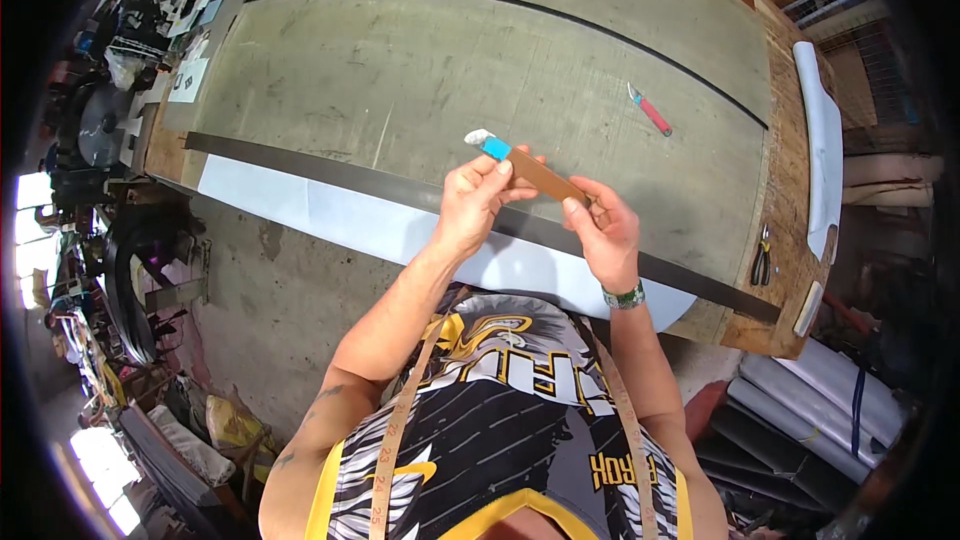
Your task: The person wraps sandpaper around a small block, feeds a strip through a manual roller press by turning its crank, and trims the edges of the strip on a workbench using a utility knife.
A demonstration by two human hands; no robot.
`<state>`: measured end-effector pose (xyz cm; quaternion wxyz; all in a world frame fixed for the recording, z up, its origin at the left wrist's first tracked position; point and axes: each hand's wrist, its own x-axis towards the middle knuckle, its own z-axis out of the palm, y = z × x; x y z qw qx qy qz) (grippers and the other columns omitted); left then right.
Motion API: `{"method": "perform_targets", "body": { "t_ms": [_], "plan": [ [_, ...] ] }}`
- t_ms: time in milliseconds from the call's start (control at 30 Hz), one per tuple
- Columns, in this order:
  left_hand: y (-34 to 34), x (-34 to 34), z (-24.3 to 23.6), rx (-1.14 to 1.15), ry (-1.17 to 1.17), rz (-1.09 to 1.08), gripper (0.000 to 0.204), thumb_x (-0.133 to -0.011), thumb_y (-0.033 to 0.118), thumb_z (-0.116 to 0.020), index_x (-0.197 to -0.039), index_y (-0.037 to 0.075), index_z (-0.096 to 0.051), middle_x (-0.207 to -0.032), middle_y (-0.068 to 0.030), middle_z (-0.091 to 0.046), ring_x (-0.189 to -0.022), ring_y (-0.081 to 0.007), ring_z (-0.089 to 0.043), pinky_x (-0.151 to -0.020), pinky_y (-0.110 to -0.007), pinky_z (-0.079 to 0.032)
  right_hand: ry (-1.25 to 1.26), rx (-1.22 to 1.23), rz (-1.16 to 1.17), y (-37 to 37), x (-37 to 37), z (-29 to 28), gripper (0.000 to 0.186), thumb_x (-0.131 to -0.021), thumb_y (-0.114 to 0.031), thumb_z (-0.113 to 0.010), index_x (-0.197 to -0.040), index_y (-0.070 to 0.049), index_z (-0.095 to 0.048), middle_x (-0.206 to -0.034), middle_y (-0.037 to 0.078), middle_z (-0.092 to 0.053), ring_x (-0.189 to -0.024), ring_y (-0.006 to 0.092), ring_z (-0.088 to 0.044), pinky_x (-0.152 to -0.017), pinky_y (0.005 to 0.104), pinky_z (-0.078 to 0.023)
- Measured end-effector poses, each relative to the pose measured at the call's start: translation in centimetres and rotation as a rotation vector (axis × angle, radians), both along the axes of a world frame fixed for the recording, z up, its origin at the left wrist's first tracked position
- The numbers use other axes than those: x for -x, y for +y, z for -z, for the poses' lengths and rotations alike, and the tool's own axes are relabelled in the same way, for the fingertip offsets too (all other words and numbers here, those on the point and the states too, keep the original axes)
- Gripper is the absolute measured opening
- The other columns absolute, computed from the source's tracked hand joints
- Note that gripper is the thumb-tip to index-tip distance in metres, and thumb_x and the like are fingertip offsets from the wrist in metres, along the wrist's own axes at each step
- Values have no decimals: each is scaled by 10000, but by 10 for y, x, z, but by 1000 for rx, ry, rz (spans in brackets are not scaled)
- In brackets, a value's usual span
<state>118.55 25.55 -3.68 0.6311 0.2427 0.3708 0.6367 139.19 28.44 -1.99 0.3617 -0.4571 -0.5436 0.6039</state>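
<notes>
The left hand [470,202] and right hand [608,232] pinch a flat brown stick [541,176] with a blue band [496,148], and a red knife [653,114] lies at its two o'clock.

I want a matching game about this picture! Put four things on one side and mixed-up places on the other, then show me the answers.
Things:
1. strip
2. knife
3. pliers
4. tape measure

Places:
A. on the bare wood at the right
B. draped over the shirt
C. between the left hand and right hand
D. on the green tabletop

Pairs: 1-C, 2-D, 3-A, 4-B
</notes>
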Motion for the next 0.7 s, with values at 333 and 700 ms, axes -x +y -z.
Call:
{"method": "perform_targets", "body": {
  "t_ms": [333,700],
  "plan": [
    [18,60,47,238,-183,-96,221,-1044,196,-622,-945,-1,-630,-953,-122,-700,-956,-308,-754,-826,-402,-637,247,320,-33,25,31,29,304,-1029,-110,-612,-1287,47,-641,-1095,166,-748,-856,198,-725,-793,323,-593],
    [54,64,32,259,-192,56,310,-1042,237,-646,-1166,-47,-644,-1118,-185,-729,-873,-247,-756,-719,-319,-618,467,803,233,31,65,34,179,-1009,-140,-564,-913,-6,-634,-771,85,-679,-632,185,-638,-592,331,-526]
  ]
}}
